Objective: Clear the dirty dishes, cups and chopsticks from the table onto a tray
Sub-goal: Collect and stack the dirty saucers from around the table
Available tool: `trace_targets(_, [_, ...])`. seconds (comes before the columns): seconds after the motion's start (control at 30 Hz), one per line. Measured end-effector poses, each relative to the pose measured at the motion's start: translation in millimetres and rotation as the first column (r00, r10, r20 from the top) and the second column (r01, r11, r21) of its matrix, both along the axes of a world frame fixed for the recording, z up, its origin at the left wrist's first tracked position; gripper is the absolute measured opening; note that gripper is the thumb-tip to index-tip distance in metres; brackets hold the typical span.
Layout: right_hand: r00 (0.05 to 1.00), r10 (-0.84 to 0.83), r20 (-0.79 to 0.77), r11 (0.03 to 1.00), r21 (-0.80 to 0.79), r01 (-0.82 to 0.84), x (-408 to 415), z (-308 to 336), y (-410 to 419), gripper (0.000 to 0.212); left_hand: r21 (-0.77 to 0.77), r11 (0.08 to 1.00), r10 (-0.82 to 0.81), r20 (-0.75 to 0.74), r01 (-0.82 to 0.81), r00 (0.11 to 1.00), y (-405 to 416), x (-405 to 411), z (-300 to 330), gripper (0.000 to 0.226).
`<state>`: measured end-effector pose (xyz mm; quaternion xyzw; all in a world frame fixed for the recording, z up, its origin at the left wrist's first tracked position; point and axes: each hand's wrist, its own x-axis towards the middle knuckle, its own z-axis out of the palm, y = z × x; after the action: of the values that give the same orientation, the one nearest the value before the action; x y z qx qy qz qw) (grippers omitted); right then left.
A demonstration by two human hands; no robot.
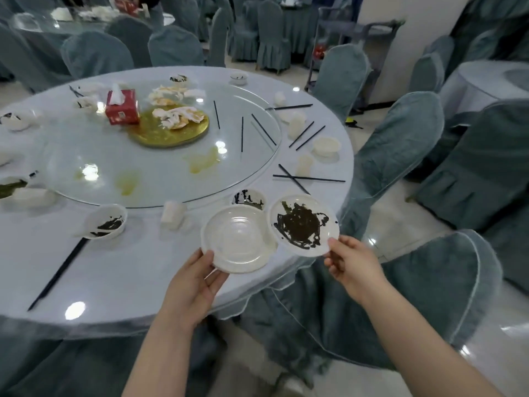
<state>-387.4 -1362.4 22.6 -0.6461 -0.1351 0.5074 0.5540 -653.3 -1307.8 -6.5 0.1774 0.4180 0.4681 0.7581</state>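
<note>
White plates in both hands at lower centre: our left hand [197,285] pinches the clean plate [239,243], our right hand [353,266] the sauce-smeared plate [303,222], so we judge stacking comes next, with no tray in view.

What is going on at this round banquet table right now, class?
A person is clearing up after a meal. The left hand holds a clean-looking white round plate by its near rim, and the right hand pinches a white round plate smeared with dark sauce at its edge. Both plates are held over the near edge of the white-clothed round table. Black chopsticks, white cups and sauce-stained white bowls are on the table. No tray is in view.
</note>
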Motion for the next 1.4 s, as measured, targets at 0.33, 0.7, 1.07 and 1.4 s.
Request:
trace_targets(0.33, [0.999,0.013,0.049,0.998,0.061,-0.016,47,3,-67,0.014,0.055,0.938,-0.338,-0.091,0.343,0.937,-42,99,9,0.023])
trace_targets(0.7, [0.988,-0.094,0.122,0.994,0.071,0.086,295,19,-184,0.027,0.119,0.725,-0.649,-0.214,0.679,0.73,-104,383,24,0.023])
trace_targets(1.07, [0.979,-0.167,0.117,0.985,0.069,0.159,496,24,-209,0.025,0.113,0.698,-0.682,-0.193,0.707,0.705,-119,587,26,0.017])
trace_targets(1.4, [0.971,-0.188,0.146,0.981,-0.018,0.192,647,29,-114,0.019,0.073,0.816,-0.567,-0.099,0.574,0.818,-11,727,20,0.027])
